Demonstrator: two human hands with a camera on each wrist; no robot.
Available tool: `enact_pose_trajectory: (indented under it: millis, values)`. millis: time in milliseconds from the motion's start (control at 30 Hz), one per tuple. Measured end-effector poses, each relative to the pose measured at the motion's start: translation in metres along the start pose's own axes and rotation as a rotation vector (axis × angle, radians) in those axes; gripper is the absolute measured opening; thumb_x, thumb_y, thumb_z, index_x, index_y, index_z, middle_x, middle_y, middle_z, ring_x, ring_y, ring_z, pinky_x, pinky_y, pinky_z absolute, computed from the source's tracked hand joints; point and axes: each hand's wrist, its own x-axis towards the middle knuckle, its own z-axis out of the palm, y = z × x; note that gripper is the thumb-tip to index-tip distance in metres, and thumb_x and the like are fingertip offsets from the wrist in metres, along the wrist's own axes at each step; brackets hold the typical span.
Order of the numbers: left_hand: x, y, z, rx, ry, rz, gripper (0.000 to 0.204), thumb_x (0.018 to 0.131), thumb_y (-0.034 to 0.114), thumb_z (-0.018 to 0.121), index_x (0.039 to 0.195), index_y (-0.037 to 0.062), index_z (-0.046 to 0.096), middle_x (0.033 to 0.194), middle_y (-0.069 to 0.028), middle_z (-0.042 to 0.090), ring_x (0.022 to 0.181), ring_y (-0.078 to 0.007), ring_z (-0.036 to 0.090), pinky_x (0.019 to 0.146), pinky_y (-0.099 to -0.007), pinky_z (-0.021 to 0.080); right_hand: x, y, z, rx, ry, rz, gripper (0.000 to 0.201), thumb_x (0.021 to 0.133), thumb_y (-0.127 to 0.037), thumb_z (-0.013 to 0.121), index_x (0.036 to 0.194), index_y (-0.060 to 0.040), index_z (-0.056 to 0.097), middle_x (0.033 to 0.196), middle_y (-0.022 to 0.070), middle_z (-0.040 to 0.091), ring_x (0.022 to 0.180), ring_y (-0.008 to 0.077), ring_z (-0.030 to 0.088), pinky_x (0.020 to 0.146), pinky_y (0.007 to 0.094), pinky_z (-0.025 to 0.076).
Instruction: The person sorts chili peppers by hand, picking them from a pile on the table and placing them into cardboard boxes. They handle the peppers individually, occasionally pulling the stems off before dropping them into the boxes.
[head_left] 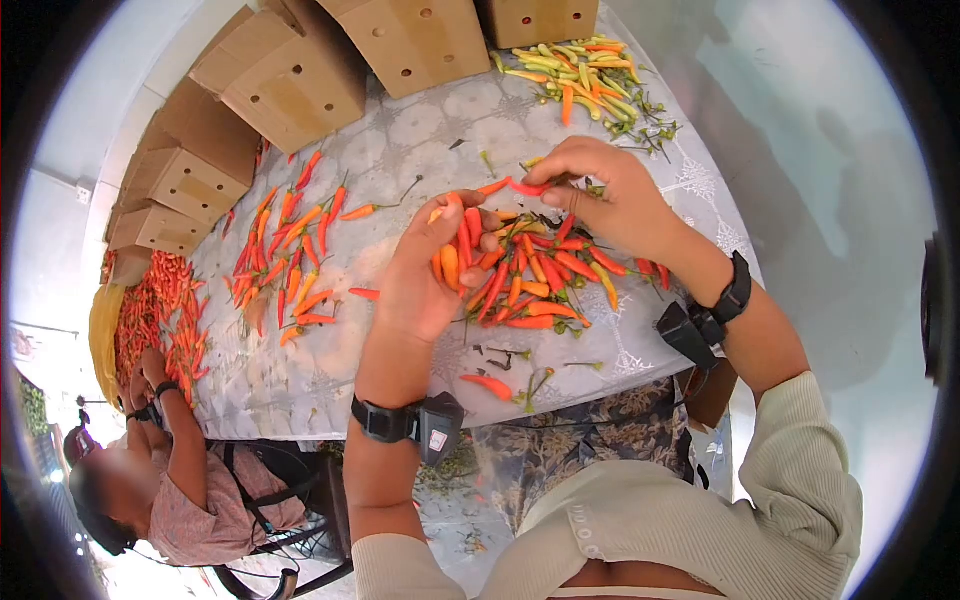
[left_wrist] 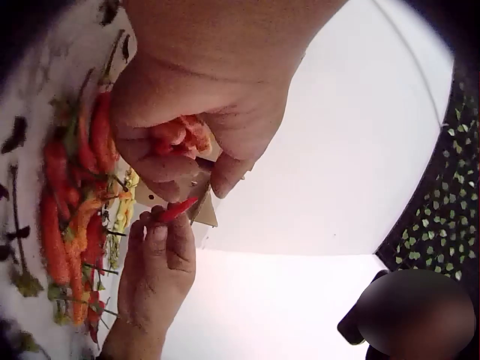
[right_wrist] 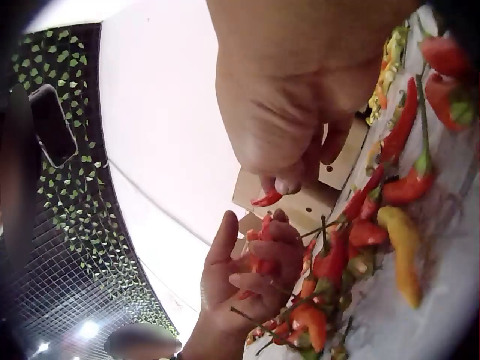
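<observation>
The left hand (head_left: 425, 270) curls its fingers round several red and orange chilies (head_left: 451, 266), which also show in its palm in the left wrist view. To its right, the right hand (head_left: 622, 205) pinches one red chili (head_left: 528, 187) between thumb and fingertips. In the right wrist view the pinched chili (right_wrist: 267, 199) hangs just above the left hand (right_wrist: 251, 281). Below both hands lies a pile of red and orange chilies (head_left: 540, 275), many with green stems.
Yellow-green chilies (head_left: 590, 80) lie at the table's far end. More red chilies (head_left: 290, 240) are spread on the patterned tablecloth (head_left: 350, 390) to the left. Cardboard boxes (head_left: 290, 95) line the far edge. Another person (head_left: 200, 490) sits at the left beside a large chili heap (head_left: 160, 310).
</observation>
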Motion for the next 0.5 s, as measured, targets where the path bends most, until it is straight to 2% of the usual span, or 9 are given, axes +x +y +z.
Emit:
enact_pose_trajectory:
  millis: [67,167,267,433,500]
  values:
    - [-0.001,-0.003,0.005,0.127,0.052,0.026,0.025,0.090,0.018,0.059,0.110,0.0025,0.053,0.092,-0.0088,0.060,0.073,-0.0124,0.058,0.045,-0.0187,0.038,-0.001,-0.003,0.004,0.003,-0.071,-0.065,0.019,0.078,-0.004,0.067,0.096,-0.0047,0.066,0.091,0.0081,0.063,0.084,0.0225,0.059,0.079,0.0319,0.046]
    - [0.000,-0.008,0.007,0.269,0.088,0.018,0.027,0.085,0.014,0.066,0.107,0.0032,0.054,0.085,-0.0052,0.060,0.065,-0.0085,0.056,0.041,-0.0164,0.034,-0.005,-0.008,0.010,0.086,-0.146,-0.007,0.019,0.076,-0.005,0.068,0.095,-0.0058,0.067,0.089,0.0076,0.064,0.084,0.0230,0.059,0.077,0.0318,0.046]
    - [0.000,-0.013,0.008,0.404,0.063,0.012,0.026,0.082,0.012,0.070,0.103,0.0032,0.057,0.078,-0.0024,0.059,0.058,-0.0058,0.054,0.039,-0.0154,0.033,-0.006,-0.016,0.009,0.011,-0.207,-0.029,0.016,0.076,-0.009,0.067,0.091,-0.0048,0.065,0.083,0.0095,0.063,0.082,0.0277,0.060,0.075,0.0357,0.046]
    - [0.002,-0.013,0.012,0.530,0.101,0.022,0.021,0.081,0.012,0.071,0.097,0.0030,0.059,0.074,-0.0014,0.060,0.056,-0.0045,0.054,0.039,-0.0151,0.033,-0.008,-0.016,0.011,-0.103,-0.143,-0.097,0.011,0.075,-0.011,0.067,0.083,-0.0061,0.062,0.080,0.0083,0.062,0.082,0.0285,0.058,0.074,0.0384,0.045]
    - [0.001,-0.012,0.012,0.515,0.093,0.015,0.020,0.082,0.006,0.068,0.098,0.0018,0.058,0.076,-0.0029,0.060,0.057,-0.0060,0.055,0.039,-0.0151,0.034,-0.008,-0.017,0.011,-0.129,-0.120,-0.111,0.010,0.074,-0.010,0.067,0.082,-0.0062,0.061,0.080,0.0081,0.061,0.082,0.0285,0.058,0.074,0.0389,0.045]
